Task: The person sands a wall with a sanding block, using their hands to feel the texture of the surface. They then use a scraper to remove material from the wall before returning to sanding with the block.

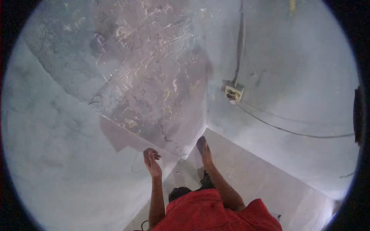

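Wall corner [206,127] just ahead; my left hand [152,158] loosely curled, empty, my right hand [204,150] flat, open, both below the socket [233,92].

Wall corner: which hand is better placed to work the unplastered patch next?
Left, probably. The left hand is raised beside the patch, fingers curled; the right hand points at the corner, below it.

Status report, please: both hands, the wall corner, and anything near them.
Left hand empty, fingers curled, by the wall. Right hand flat, reaching into the corner. Socket and cable on the right, clear of both.
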The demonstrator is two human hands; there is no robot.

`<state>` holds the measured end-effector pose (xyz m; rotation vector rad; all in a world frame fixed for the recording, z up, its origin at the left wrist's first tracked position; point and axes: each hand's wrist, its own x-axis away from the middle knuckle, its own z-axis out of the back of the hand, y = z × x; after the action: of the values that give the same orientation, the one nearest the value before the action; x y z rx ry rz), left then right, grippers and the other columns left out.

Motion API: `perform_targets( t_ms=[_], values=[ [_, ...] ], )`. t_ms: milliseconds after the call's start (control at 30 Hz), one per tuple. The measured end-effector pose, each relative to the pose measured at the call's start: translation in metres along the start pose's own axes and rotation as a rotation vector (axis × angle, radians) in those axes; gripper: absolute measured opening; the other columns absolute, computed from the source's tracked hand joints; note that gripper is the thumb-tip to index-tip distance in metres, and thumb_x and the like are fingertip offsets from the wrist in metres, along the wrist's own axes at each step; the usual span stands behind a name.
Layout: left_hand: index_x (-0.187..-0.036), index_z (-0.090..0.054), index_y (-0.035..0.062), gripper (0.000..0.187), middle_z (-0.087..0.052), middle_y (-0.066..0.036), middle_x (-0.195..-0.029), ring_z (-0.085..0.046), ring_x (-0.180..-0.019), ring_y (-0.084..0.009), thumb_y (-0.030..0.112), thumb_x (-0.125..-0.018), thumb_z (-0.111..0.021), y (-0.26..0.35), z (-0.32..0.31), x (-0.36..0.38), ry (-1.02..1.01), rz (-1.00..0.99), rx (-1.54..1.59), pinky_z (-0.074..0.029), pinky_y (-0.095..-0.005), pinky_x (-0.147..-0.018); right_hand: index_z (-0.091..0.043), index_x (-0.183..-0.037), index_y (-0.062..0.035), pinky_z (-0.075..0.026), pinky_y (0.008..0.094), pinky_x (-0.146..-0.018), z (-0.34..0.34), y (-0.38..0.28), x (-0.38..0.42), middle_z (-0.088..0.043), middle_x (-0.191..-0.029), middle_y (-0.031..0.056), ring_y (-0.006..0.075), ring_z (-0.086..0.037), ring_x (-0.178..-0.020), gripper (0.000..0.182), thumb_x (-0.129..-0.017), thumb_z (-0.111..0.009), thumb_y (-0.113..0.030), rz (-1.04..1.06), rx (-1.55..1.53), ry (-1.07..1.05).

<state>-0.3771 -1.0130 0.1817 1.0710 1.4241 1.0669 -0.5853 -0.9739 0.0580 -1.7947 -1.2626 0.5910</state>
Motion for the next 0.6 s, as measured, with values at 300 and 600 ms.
perform_targets(
  t_ms=[300,600],
  values=[
    [-0.096,-0.046,0.005,0.027,-0.045,-0.003,-0.079,-0.044,-0.065,-0.0113,0.032,-0.096,-0.046,0.031,-0.009,-0.044,0.069,-0.049,-0.132,-0.04,-0.0286,-0.063,-0.025,-0.139,0.0053,-0.021,0.0341,-0.109,-0.072,-0.053,-0.058,-0.032,-0.142,0.0193,0.0288,-0.029,-0.132,0.075,-0.095,-0.027,-0.055,-0.053,0.3,0.072],
    [-0.104,-0.037,0.0061,0.015,-0.04,-0.002,-0.084,-0.043,-0.072,-0.0119,0.015,-0.095,-0.047,0.003,-0.01,-0.054,0.039,-0.154,0.122,-0.04,-0.0292,-0.067,-0.022,-0.141,0.0023,-0.023,0.0367,-0.108,-0.111,-0.043,-0.067,-0.03,-0.142,0.021,0.0292,-0.03,-0.131,0.066,-0.097,-0.027,-0.048,0.227,0.453,0.103]
  ],
)
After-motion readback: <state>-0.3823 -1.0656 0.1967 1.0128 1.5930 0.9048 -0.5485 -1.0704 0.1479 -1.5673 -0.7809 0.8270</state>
